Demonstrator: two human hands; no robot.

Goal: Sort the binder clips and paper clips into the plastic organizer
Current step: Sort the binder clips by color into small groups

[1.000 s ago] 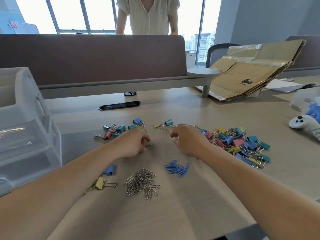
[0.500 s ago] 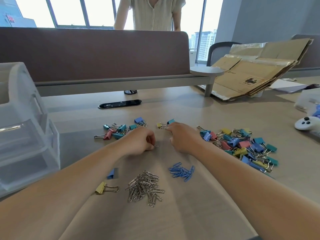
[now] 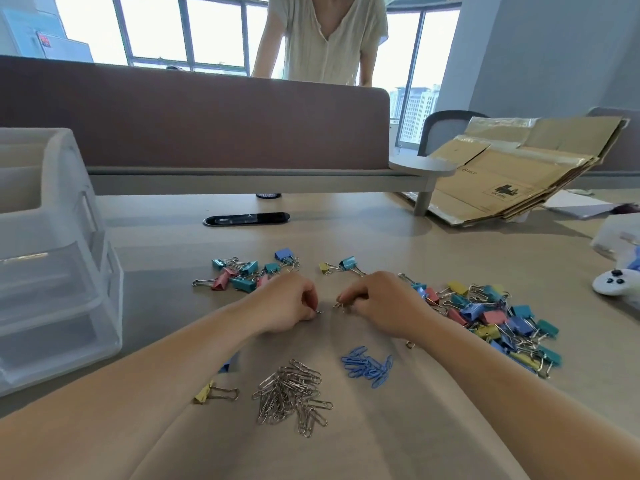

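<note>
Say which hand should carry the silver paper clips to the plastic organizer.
Left, probably. The plastic organizer stands on the left hand's side, and the silver paper clips lie beside that forearm. The right hand would have to cross over.

The plastic organizer (image 3: pixel 52 271) is cut off by the left edge, and the white controller (image 3: pixel 614 282) by the right edge. The curled fingers of the left hand (image 3: pixel 287 303) hide all but the tip of a silver piece (image 3: pixel 319 311), and the metal bits (image 3: pixel 342 307) pinched by the right hand (image 3: pixel 381 303) are too small to identify. The left forearm (image 3: pixel 156 375) covers most of a blue binder clip (image 3: pixel 228 365), and a metal item (image 3: pixel 410 344) beside the right forearm (image 3: pixel 485 375) is too small to tell.
</note>
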